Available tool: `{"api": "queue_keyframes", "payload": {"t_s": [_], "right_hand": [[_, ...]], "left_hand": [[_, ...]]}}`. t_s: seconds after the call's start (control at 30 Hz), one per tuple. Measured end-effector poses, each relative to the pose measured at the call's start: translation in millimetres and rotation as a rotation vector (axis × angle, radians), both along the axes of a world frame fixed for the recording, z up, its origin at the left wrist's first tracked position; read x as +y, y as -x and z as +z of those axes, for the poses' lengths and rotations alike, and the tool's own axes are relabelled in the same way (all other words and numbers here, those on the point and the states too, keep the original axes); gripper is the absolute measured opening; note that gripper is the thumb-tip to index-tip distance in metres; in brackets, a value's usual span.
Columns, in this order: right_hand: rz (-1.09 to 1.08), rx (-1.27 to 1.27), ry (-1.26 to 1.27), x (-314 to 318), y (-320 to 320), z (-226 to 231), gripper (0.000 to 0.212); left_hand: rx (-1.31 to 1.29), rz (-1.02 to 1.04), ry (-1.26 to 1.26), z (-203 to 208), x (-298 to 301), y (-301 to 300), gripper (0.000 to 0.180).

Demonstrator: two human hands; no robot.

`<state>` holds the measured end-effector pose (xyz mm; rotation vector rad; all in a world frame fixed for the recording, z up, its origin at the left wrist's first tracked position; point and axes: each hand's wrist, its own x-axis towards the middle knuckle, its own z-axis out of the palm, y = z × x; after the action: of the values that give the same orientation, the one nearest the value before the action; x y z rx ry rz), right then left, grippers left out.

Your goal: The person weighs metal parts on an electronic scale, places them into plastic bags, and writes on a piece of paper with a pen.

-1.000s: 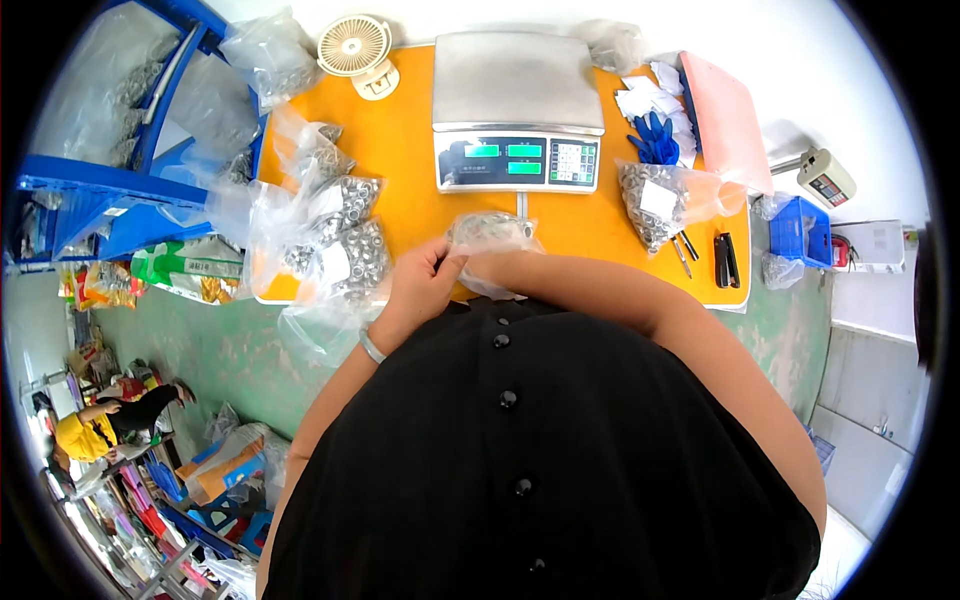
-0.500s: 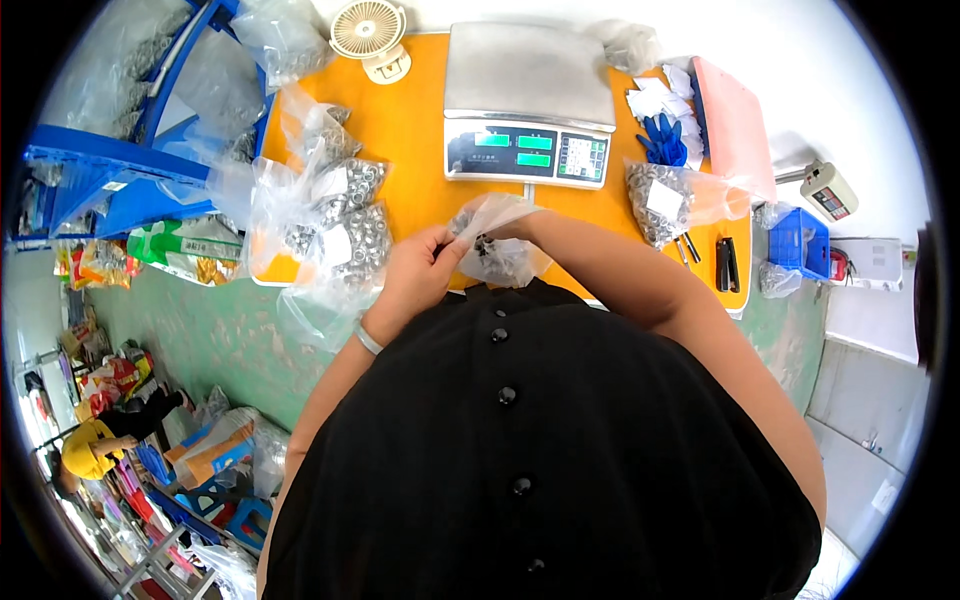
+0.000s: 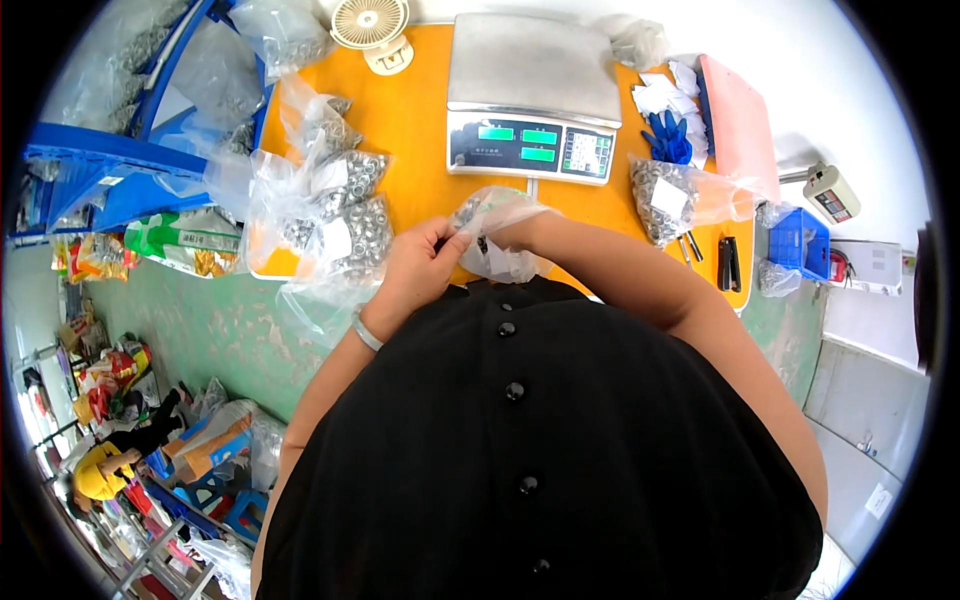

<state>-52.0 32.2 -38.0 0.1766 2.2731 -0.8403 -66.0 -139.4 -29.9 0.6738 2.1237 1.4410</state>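
My left hand (image 3: 422,265) is closed on the rim of a clear plastic bag (image 3: 510,262) at the table's near edge, thumb and fingers pinching the film. My right hand (image 3: 515,234) reaches into the bag's mouth from the right. Plastic covers its fingers, so their grip is hidden. A few small dark pieces show through the film between the hands; their kind is too small to make out. Left of my hands lie clear bags of metal rings (image 3: 366,232), some with white labels. Beyond the hands stands a weighing scale (image 3: 535,70) with lit green displays and a bare metal plate.
On the orange table (image 3: 420,110) are a small fan (image 3: 371,28), a labelled bag of small metal parts (image 3: 660,203), blue gloves (image 3: 669,138), pens (image 3: 692,247) and a black stapler (image 3: 728,264). A blue rack (image 3: 120,150) borders the left. A person in yellow (image 3: 100,471) is at lower left.
My view has shifted slightly, so the table things sit a little higher. My left hand keeps its pinch on the bag, and the right hand stays in it. The person in yellow has shifted.
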Motion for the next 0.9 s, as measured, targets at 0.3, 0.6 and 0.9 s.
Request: {"api": "queue_keyframes", "payload": {"t_s": [0.3, 0.6, 0.9], "right_hand": [[0.158, 0.296, -0.033, 7.5, 9.3, -57.7, 0.034], [0.154, 0.286, 0.006, 5.0, 7.8, -65.8, 0.031], [0.125, 0.194, -0.112, 0.2, 5.5, -52.3, 0.032]], "left_hand": [[0.013, -0.032, -0.037, -3.0, 4.1, -3.8, 0.019], [-0.074, -0.046, 0.009, -5.7, -0.1, -6.4, 0.019], [-0.102, -0.046, 0.002, -5.8, -3.3, -5.6, 0.018]]}}
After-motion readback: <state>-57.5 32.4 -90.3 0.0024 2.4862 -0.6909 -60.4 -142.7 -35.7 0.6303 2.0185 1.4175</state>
